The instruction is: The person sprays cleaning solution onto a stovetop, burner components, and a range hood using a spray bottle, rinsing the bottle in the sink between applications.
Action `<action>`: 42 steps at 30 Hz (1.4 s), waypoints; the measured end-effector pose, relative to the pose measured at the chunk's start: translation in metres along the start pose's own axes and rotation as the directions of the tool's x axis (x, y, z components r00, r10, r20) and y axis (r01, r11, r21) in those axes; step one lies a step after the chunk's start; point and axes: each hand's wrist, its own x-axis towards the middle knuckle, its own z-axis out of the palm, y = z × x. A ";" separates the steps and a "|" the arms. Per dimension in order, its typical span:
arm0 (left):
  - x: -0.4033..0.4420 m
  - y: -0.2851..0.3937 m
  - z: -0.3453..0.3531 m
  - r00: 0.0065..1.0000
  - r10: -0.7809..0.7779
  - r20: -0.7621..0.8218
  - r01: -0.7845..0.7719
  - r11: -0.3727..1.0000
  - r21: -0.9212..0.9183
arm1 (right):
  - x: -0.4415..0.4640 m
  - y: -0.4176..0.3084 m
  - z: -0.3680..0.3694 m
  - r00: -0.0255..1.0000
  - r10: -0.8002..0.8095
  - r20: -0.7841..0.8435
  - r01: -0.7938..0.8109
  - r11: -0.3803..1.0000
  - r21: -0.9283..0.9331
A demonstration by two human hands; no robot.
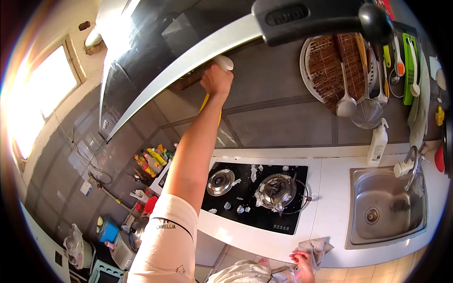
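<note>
My left hand (217,81) is raised under the range hood (188,52), its fingers wrapped round a white object (223,62), perhaps a spray bottle's top; most of it is hidden by the hand. Low in the view, my right hand (303,264) is beside a grey-beige cloth (317,250) at the counter's front edge, fingers bent; whether they grip the cloth is unclear. Between them lies the black gas stove (240,188), with white foam on its glass and round the right burner (277,191). A metal pot support (302,198) sits tilted over that burner.
At the right is a steel sink (373,212) with a faucet (414,170). A white pump bottle (377,144) stands behind it. Ladles and strainers (347,106) hang on the wall. Bottles (151,162) stand left of the stove. The hood's edge is close overhead.
</note>
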 end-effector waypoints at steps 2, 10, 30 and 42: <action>-0.002 -0.002 -0.005 1.000 0.005 0.026 -0.005 1.000 0.011 | -0.001 0.000 0.001 1.000 -0.010 0.007 0.010 1.000 0.000; -0.004 -0.018 0.000 0.997 -0.077 -0.020 0.077 0.997 -0.011 | -0.005 0.007 -0.006 0.999 0.012 0.036 -0.011 1.000 -0.015; -0.071 -0.177 -0.052 0.551 -0.026 0.834 0.830 0.122 -0.544 | -0.020 -0.014 0.012 0.981 0.081 0.174 -0.048 0.982 -0.183; -0.138 -0.249 -0.081 0.428 0.151 0.891 0.898 0.044 -0.438 | -0.001 -0.056 0.135 0.854 0.038 0.519 0.180 0.914 -0.363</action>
